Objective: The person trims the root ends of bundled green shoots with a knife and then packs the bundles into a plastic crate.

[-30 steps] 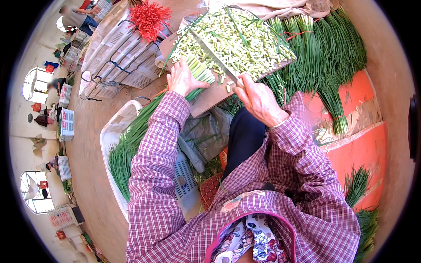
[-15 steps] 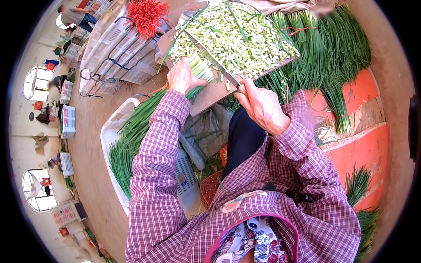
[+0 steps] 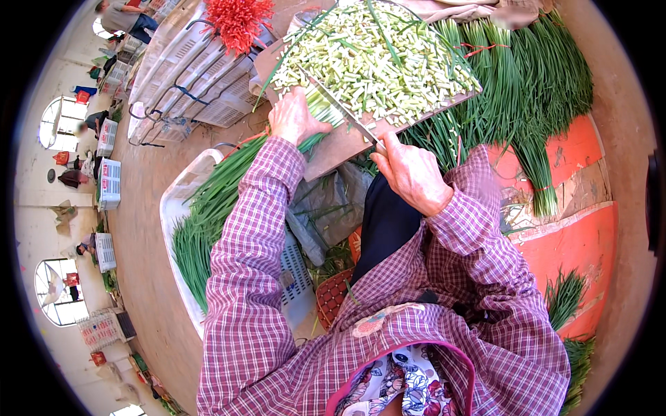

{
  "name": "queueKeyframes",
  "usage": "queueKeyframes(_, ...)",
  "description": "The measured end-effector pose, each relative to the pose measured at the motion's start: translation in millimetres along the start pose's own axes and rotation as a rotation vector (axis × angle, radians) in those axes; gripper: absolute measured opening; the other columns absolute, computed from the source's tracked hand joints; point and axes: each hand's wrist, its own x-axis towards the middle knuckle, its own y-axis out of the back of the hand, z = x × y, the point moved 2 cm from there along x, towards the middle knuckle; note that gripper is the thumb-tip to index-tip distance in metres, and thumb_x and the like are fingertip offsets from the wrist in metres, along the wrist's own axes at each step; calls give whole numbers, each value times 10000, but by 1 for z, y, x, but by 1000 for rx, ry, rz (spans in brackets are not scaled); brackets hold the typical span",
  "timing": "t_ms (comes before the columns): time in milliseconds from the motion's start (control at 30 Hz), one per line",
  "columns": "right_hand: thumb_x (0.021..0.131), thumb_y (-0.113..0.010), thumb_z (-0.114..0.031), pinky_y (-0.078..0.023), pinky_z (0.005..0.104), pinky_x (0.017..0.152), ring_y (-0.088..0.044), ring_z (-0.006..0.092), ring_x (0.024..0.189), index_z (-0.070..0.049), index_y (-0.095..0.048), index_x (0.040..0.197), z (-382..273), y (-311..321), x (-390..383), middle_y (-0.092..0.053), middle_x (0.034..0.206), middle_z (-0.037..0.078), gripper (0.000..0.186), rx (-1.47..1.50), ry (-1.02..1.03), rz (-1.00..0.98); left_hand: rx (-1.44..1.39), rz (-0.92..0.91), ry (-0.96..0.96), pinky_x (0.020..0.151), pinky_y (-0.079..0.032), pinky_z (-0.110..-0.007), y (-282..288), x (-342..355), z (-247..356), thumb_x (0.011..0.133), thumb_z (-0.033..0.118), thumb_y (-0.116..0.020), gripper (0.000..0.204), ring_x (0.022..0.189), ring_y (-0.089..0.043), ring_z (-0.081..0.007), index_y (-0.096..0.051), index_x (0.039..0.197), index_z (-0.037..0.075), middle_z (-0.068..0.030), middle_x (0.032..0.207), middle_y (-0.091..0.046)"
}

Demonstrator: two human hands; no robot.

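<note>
My left hand (image 3: pixel 291 119) presses down around a bunch of garlic chives (image 3: pixel 324 107), whose pale ends lie on a brown cutting board (image 3: pixel 326 161). Its long green leaves trail back over a white plastic crate (image 3: pixel 297 267). In my right hand (image 3: pixel 414 175) is the handle of a long knife (image 3: pixel 352 120). The blade runs diagonally up to the left, right beside the bunch's pale ends. Beyond it, a large heap of short cut stalk pieces (image 3: pixel 388 59) covers most of the board. Where the blade's edge meets the stalks is too small to tell.
Tied bundles of chives (image 3: pixel 538 69) lie at the far right, partly on red sheeting (image 3: pixel 569 239). A white crate stack (image 3: pixel 198 83) with dark hooks and red ties (image 3: pixel 236 24) stands far left. A grey plastic bag (image 3: pixel 322 211) hangs below the board.
The knife has come down slightly and lies closer along the stalk ends. My left hand keeps its hold on the bunch. The whole view has shifted a little.
</note>
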Motion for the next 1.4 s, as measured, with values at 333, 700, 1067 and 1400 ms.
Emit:
queueKeyframes(333,863,-557,-216,-435,452,483,-568,351,540,-38,-432,927,-9,3,8,-559,580,157,227,-116,-48,-14,33,22,0,789,-477,-415,-1,-1,3,452,388,-798,737,902,-596,-331,-519,1009,-6,-195,956,-597)
queueKeyframes(700,848,-547,-248,-471,452,520,-593,347,577,-7,-501,861,15,1,51,-582,600,168,245,-34,127,-97,90,35,-14,804,-466,-408,-4,-9,16,477,368,-796,721,926,-579,-309,-515,1037,13,-170,966,-585)
queueKeyframes(1067,903,-449,-237,-490,423,576,-629,273,652,-13,-521,934,21,18,63,-570,725,200,238,61,103,-516,48,-11,11,825,-457,-407,0,-3,10,490,378,-793,739,966,-571,-310,-501,1066,19,-173,1009,-574)
queueKeyframes(1400,895,-490,-245,-488,432,531,-604,351,567,6,-453,875,20,-8,57,-592,650,201,254,131,-36,-359,34,64,-42,770,-476,-421,-2,-7,8,498,359,-763,665,895,-596,-332,-499,995,5,-187,945,-602)
